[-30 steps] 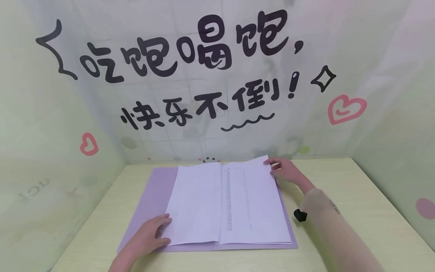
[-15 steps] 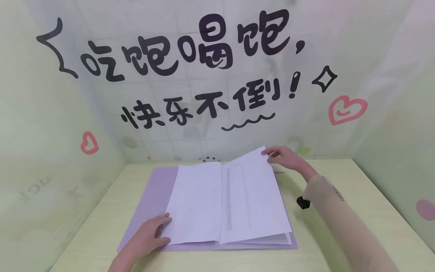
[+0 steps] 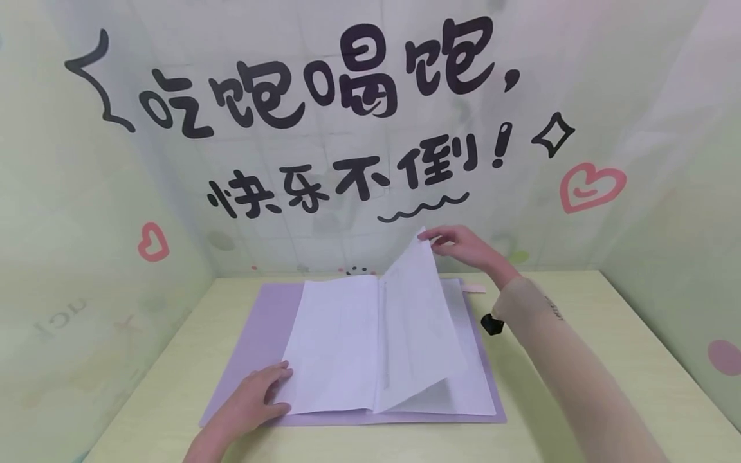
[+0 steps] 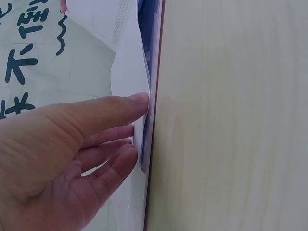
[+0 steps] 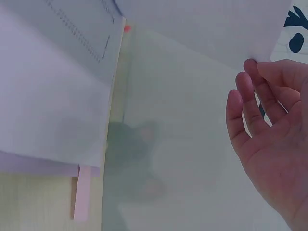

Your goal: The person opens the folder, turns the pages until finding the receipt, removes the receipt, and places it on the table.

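An open book with a purple cover point(image 3: 260, 328) and white pages lies on the table. My right hand point(image 3: 466, 247) pinches the far outer corner of a right-side page point(image 3: 413, 321), which stands raised and tilted toward the left. In the right wrist view, thumb and index finger of the right hand point(image 5: 274, 125) meet at that corner, the other fingers loosely bent. At the near left corner, my left hand point(image 3: 251, 402) rests on the left page point(image 3: 330, 341). The left wrist view has the left hand point(image 4: 72, 144) with thumb and fingers relaxed against the page edge.
A pink ribbon-like strip point(image 3: 475, 289) sticks out beyond the book's far edge. The pale wooden table point(image 3: 585, 334) is enclosed by printed cloth walls point(image 3: 324, 244) at the back and sides. A small black object point(image 3: 492, 325) sits by the right sleeve.
My right hand has lifted the page corner and carried it up and leftward, uncovering another page and the pink strip. The left hand has stayed in place.
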### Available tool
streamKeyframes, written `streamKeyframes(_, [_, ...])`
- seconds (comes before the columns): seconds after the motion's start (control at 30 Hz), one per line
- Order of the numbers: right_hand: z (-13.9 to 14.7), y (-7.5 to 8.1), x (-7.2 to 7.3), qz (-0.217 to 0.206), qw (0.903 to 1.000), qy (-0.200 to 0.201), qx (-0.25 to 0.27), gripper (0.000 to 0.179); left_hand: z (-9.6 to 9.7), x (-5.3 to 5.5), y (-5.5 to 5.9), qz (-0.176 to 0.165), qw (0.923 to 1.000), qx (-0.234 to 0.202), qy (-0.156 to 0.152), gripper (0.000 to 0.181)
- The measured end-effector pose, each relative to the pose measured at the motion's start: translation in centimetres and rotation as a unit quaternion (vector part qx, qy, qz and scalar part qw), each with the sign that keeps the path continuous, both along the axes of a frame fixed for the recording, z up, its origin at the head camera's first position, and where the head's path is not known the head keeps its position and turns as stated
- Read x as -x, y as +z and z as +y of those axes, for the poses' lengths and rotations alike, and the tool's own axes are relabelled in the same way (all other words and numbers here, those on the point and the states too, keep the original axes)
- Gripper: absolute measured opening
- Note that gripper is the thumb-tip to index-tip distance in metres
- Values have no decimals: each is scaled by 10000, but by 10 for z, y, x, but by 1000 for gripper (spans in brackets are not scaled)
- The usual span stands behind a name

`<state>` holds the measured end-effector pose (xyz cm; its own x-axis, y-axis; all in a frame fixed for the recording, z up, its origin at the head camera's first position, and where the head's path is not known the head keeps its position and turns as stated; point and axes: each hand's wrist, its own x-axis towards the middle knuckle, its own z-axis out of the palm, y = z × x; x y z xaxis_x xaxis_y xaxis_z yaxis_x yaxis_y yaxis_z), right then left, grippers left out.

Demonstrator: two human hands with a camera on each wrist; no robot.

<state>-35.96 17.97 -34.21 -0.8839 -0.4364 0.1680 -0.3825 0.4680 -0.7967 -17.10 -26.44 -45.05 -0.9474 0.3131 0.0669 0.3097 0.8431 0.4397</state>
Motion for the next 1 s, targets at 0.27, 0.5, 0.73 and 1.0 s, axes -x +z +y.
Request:
streamKeyframes(0.27, [-42,7,8,141,9993,-59,351,36,-5,2,-1,-14,9999,16,-115,58])
streamKeyframes(0.5, [-83,5,8,199,9958,-205,865,36,-8,6,-1,164,9994,71,-313,58])
streamKeyframes(0.73, [-123,-5,2,1,9910,-300,1307,37,-11,4,-5,226,9989,98,-390,58])
streamKeyframes(1.0, [-154,-10,-2,-227,9897,401,1353,50,-12,9,-5,90,9986,-265,-459,58])
